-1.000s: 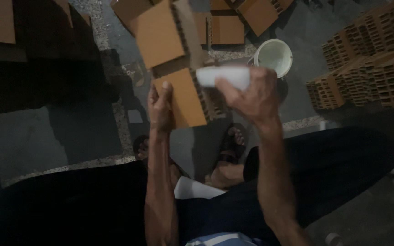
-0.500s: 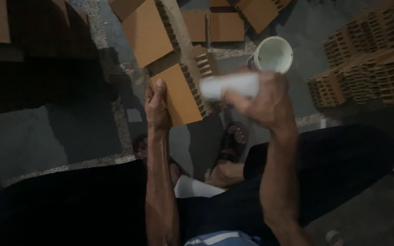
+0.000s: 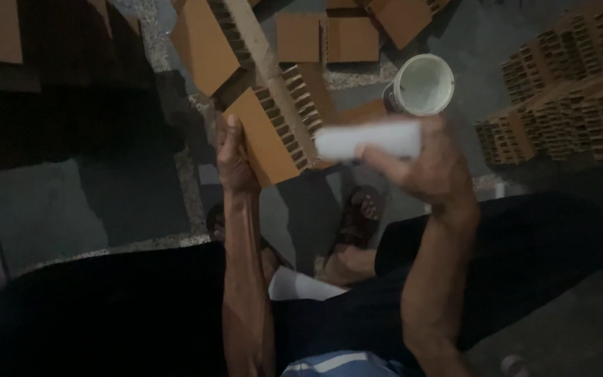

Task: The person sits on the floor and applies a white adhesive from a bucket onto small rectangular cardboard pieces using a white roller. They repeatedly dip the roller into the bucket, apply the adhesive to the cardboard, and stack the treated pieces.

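A grey concrete floor (image 3: 92, 209) with a speckled gravel strip carries everything here. Flat on it at the top lie orange hollow clay blocks (image 3: 326, 38), some showing smooth faces, others their ribbed cells. To the right, more blocks stand in stacked rows (image 3: 567, 105). A white bucket (image 3: 421, 85) sits on the floor between them. Sandalled feet (image 3: 357, 216) rest on the concrete below.

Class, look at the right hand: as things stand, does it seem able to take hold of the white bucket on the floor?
Probably not yet. The right hand is already wrapped around a white roll, so it has no free grip. The bucket itself stands open with nothing across it, just beyond the hand.
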